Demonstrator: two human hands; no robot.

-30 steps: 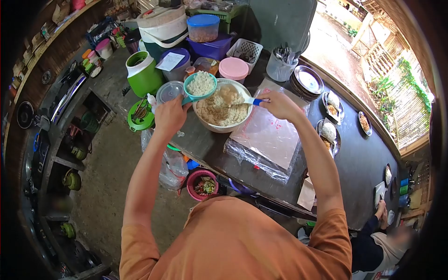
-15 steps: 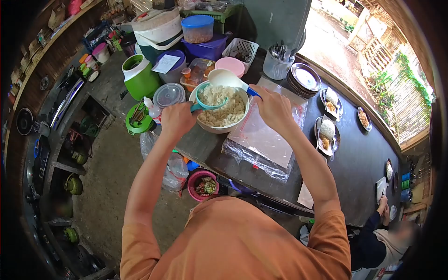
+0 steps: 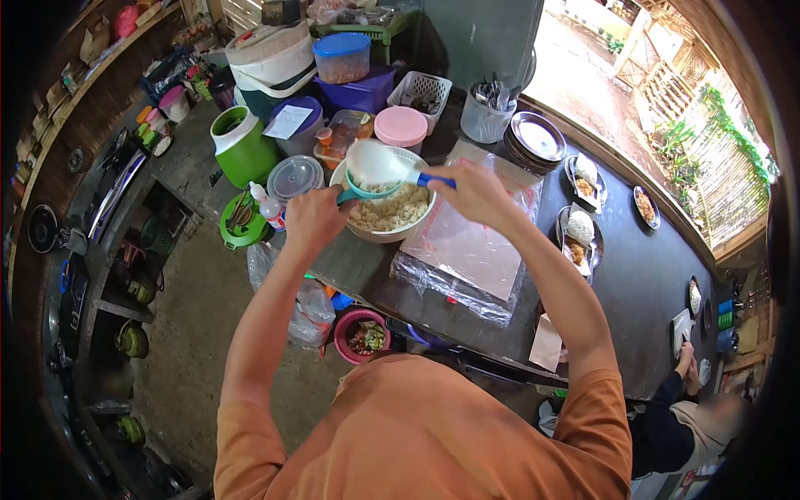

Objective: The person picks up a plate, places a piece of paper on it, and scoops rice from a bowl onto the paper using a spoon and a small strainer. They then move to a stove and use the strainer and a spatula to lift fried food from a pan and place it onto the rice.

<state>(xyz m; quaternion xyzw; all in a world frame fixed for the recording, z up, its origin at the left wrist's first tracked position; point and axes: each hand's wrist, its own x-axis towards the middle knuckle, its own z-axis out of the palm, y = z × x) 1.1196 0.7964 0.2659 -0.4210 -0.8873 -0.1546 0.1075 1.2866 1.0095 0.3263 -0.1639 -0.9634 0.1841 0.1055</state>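
**Rice bowl, cup and paddle over the counter**

Rice bowl (image 3: 386,218): round, cream, smooth plastic, sits on the dark counter (image 3: 650,292) just beside the clear plastic bags (image 3: 471,250). Grainy white rice fills it. Left hand (image 3: 313,218) is closed round the handle of a small teal cup (image 3: 367,189), round and shallow, held low over the bowl's near-left rim, partly inside it. Right hand (image 3: 475,192) has fingers curled tight on the blue handle of a white paddle (image 3: 375,162); the broad, smooth oval blade is tilted above the cup, hiding most of it. Whether the blade touches the cup cannot be told.

Around the bowl: pink round lid (image 3: 401,125) behind it, clear ribbed lid (image 3: 296,175) to its left, glossy green jug (image 3: 243,148) further left, white lattice basket (image 3: 425,90) behind. A stack of shiny metal plates (image 3: 537,140) stands right of the basket. A red bucket (image 3: 362,335) with scraps is below the counter edge.
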